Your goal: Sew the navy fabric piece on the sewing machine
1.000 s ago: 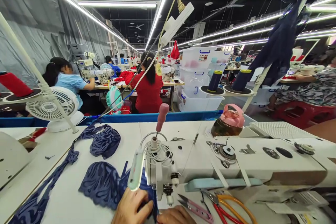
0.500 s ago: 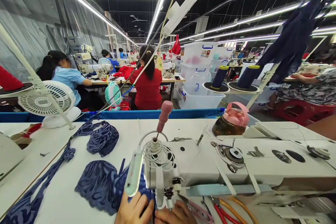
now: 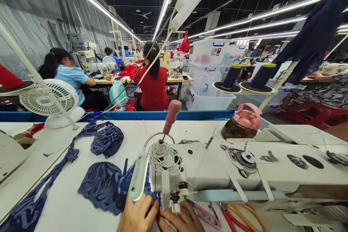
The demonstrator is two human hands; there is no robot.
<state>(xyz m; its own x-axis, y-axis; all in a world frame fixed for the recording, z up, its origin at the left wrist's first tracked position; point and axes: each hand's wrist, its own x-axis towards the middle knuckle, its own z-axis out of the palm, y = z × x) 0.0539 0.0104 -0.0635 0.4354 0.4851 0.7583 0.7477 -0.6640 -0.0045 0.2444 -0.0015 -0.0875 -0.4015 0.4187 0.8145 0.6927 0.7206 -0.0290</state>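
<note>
A navy lace bra (image 3: 102, 185) lies with one cup flat on the table and the other part running under the head of a white sewing machine (image 3: 195, 172). My left hand (image 3: 138, 213) presses and grips the bra's fabric just left of the needle area, fingers bent and close together. Close beside it, my right hand (image 3: 181, 218) is closed at the fabric's edge under the machine head, its fingertips partly hidden. The needle and the stitched spot are out of sight behind the head. A small light-green lamp (image 3: 138, 177) hangs over my left hand.
Pink snips (image 3: 208, 217) and red-handled pliers (image 3: 231, 219) lie right of my hands, beside orange scissor handles (image 3: 251, 214). More navy lace pieces (image 3: 107, 139) lie at left. A pink-handled screwdriver (image 3: 172, 116) stands in the machine's top. A pink-lidded jar (image 3: 241, 121) stands behind.
The view has shifted slightly. Both hands stay by the machine head, and the bra has barely moved.
</note>
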